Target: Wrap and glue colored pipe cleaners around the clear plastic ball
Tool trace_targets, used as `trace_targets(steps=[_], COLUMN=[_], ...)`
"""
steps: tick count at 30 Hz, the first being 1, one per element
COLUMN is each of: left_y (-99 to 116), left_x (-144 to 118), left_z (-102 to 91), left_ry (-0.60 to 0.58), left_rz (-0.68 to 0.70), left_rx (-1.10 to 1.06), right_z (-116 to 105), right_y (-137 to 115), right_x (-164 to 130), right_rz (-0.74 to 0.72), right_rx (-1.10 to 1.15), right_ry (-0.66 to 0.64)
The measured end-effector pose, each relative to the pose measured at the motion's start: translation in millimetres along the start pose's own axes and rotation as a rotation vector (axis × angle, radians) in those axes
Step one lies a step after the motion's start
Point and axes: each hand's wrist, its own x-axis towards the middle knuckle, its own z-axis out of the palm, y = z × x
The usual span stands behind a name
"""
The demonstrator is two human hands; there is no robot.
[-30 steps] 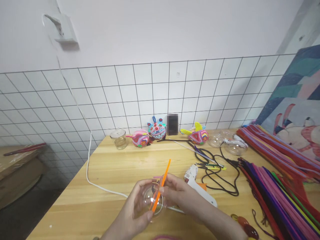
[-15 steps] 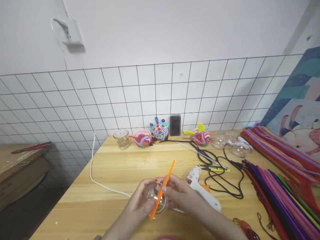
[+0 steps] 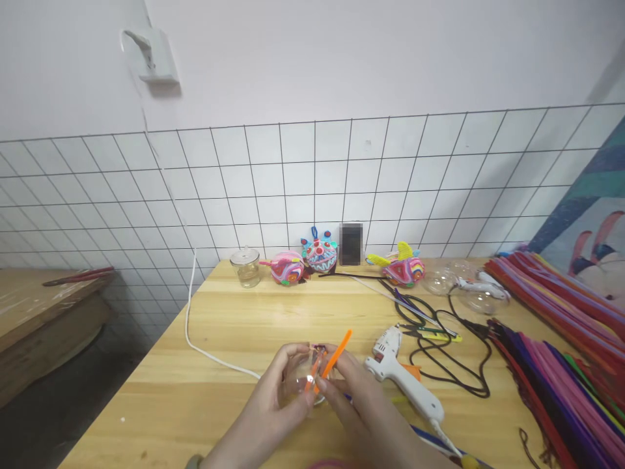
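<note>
My left hand (image 3: 276,404) is wrapped round a clear plastic ball (image 3: 297,379), above the front part of the wooden table. An orange pipe cleaner (image 3: 338,357) is pinched in my right hand (image 3: 359,397); it slants across the ball's right side, its free end pointing up and away. A second orange streak shows at the ball, perhaps a reflection or the pipe cleaner's other part; I cannot tell. Fingers of both hands hide some of the ball. Just right of my right hand lies a white hot glue gun (image 3: 407,381).
Decorated fish-like balls (image 3: 287,268) and a lidded glass jar (image 3: 245,267) stand along the back edge. Black cable (image 3: 452,378), pliers (image 3: 415,330) and clear balls (image 3: 441,281) lie to the right, beside bundles of pipe cleaners (image 3: 541,371). A white cord (image 3: 215,359) runs along the left.
The view has swung slightly left. My right hand has brought the orange pipe cleaner lower against the ball, and its lower end no longer sticks out below. My left hand keeps hold of the ball.
</note>
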Motion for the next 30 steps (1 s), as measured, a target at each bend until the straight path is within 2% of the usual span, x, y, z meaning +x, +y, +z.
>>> trace_targets(steps=[6,14,22,30], left_y=[-3,-1,-16,-12], left_x=[2,0,3,2], left_z=[1.1,2.3,-4.2,-4.0], left_ry=[-0.021,0.043,0.063,0.065], left_rz=[0.029,0.067,0.076,0.089], left_rx=[-0.021,0.094,0.091,0.120], right_z=[3,3,-1,-1], right_y=[3,2,1,-1], right_x=[-2,-2,-2,-1], right_rz=[-0.014,-0.068,-0.066,-0.060], right_rx=[-0.041,-0.084,-0.121,-0.080], right_ry=[0.013,0.036,-0.010,-0.020])
